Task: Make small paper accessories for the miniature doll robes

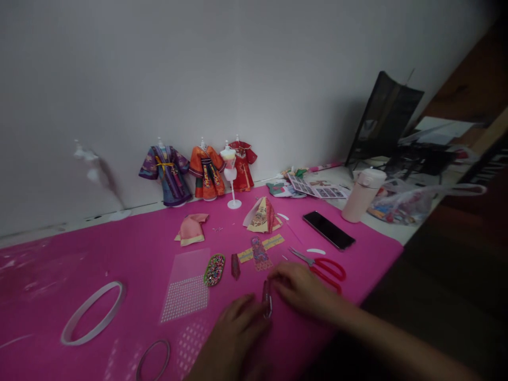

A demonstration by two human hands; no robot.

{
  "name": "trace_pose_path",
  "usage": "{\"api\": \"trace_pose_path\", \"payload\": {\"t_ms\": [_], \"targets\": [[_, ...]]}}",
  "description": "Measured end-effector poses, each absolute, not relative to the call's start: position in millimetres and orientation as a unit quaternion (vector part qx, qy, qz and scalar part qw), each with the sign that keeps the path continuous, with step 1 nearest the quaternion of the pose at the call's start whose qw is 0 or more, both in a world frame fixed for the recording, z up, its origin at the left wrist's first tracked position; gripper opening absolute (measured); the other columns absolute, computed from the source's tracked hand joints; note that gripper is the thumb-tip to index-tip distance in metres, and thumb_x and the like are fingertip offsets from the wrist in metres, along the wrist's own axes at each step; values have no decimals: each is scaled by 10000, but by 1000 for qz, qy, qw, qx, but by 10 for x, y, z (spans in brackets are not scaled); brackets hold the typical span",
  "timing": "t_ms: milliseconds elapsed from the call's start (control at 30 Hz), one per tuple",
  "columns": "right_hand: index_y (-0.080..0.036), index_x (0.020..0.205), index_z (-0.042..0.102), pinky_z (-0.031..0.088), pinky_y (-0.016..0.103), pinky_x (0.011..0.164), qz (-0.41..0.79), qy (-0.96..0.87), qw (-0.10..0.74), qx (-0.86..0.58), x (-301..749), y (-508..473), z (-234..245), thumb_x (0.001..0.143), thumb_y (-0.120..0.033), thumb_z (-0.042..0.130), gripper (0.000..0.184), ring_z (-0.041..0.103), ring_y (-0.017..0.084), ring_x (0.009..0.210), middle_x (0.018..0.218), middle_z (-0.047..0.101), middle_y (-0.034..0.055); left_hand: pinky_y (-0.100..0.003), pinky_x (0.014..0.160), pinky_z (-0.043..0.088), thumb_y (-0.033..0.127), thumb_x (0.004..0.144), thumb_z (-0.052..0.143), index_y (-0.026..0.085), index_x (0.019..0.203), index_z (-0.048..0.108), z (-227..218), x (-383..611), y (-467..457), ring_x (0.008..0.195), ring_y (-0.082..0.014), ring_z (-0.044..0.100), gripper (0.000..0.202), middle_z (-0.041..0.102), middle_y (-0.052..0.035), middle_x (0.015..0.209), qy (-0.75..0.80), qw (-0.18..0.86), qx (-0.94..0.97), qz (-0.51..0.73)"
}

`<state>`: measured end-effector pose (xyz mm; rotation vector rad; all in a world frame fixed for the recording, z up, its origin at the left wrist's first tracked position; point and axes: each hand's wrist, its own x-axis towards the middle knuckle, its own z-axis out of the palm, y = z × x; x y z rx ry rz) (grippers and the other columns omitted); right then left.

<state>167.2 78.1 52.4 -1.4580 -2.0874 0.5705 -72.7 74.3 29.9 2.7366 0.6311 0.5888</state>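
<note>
A small dark red patterned strip (266,297) lies on the pink mat between my two hands. My left hand (238,330) reaches in from below, its slightly blurred fingers stretched out and touching the strip's left side. At the strip's upper right, my right hand (297,288) is curled with the fingertips together; whatever they pinch is hidden. Just beyond lie a purple-red patterned piece (260,255) over a yellow strip (280,241) and another dark red strip (235,266). Red-handled scissors (329,269) rest close to my right hand.
On the pink mat (138,238) are a green dish of beads (214,270), a dotted sheet (186,296), a white ring (93,313) and a phone (328,229). A pink bottle (363,194) stands at the right. Small dressed mannequins (169,174) line the wall.
</note>
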Motion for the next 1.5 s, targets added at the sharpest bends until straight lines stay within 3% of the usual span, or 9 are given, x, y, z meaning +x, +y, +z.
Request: {"api": "trace_pose_path", "payload": {"t_ms": [67,200,467,800,1000,1200,1367,1500], "targets": [[-193,1035,680,455,308,777,182,-801,248,-514,1709,696,520,878,-92,505,255,608,185,882,969,662,55,-573,1055,433,171,733,677,242,1386,504,262,-727,749,1334,-380,467,679,569,-101,1433,225,121,952,168],[-225,1051,692,420,304,687,140,-842,196,-483,1736,582,434,876,-129,499,278,580,193,795,917,610,56,-595,1091,383,202,694,732,264,1442,444,268,-709,743,1345,-391,460,804,525,-104,1473,231,118,957,131],[-238,1107,677,367,292,625,96,-851,149,-495,1735,568,362,908,-142,476,300,551,185,751,890,576,49,-651,1042,419,258,700,760,206,1396,505,302,-679,743,1319,-419,479,743,526,-143,1466,226,101,962,114],[-240,1168,647,396,286,641,104,-852,141,-494,1723,572,411,909,-130,481,326,586,187,793,933,597,50,-613,1052,434,320,748,753,210,1403,505,289,-686,751,1314,-403,489,709,547,-135,1447,214,92,966,116],[-245,1098,679,360,293,606,94,-852,137,-496,1726,585,382,941,-160,474,273,560,184,737,906,589,56,-597,1059,430,328,749,751,227,1409,496,270,-697,776,1317,-393,485,715,527,-121,1468,211,88,966,118],[-248,1097,677,370,288,600,99,-850,158,-492,1748,591,315,947,-166,476,264,547,179,713,897,580,50,-569,986,497,371,757,735,188,1388,512,247,-698,783,1265,-375,526,694,581,-126,1414,185,11,973,139],[-228,1139,644,449,276,694,117,-840,191,-494,1743,568,325,935,-123,489,277,591,170,807,940,596,41,-484,945,522,248,794,663,198,1330,559,150,-692,835,1206,-322,550,548,641,-84,1339,162,-59,968,180],[-186,1038,625,482,260,795,116,-815,211,-528,1869,647,421,954,-126,505,159,610,147,898,981,632,36,-423,964,494,152,821,599,233,1275,597,31,-677,894,1163,-271,559,461,678,-46,1257,161,-96,956,224]]}}
